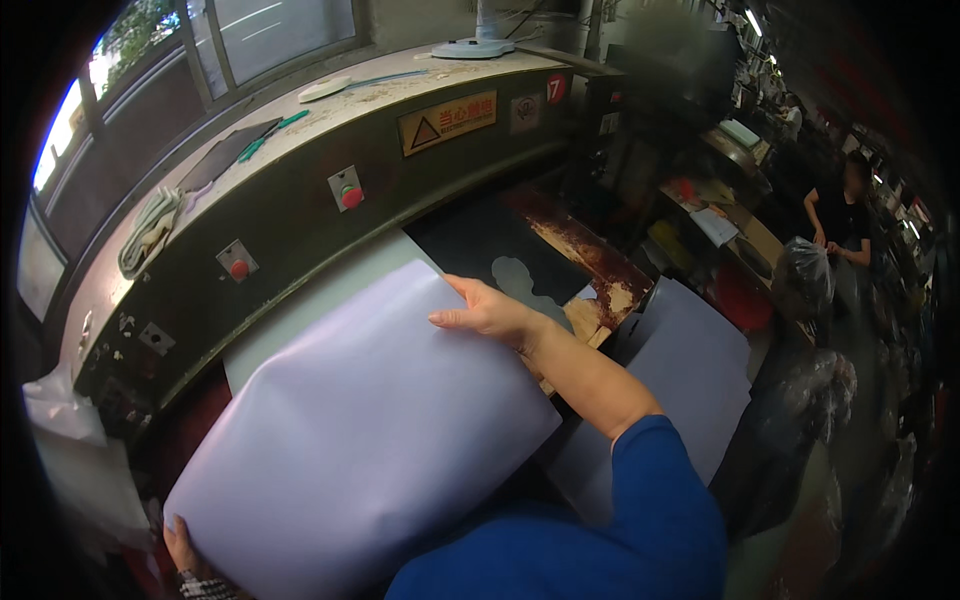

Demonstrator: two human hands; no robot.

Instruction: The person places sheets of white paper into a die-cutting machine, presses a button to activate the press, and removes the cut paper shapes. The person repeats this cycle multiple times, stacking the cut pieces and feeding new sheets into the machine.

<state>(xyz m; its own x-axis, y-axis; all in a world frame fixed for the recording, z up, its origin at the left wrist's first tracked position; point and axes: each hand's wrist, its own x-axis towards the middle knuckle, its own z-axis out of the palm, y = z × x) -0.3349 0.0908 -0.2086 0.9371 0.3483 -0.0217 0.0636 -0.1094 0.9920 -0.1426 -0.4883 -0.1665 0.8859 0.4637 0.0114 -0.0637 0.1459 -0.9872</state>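
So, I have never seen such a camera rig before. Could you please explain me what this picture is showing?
There is no robot here. One picture comes from a wide fisheye camera on a person's head, looking down, so straight edges appear bent.

The two bare hands are the wearer's. The right hand grips the upper right edge of a large lilac sheet, thumb on top. The left hand is at its lower left edge, mostly hidden. The sheet bulges upward between them.

In front stands a dark green machine with red buttons. On its top ledge lie folded cloth and other small items. Another lilac piece lies to the right, beyond the forearm.
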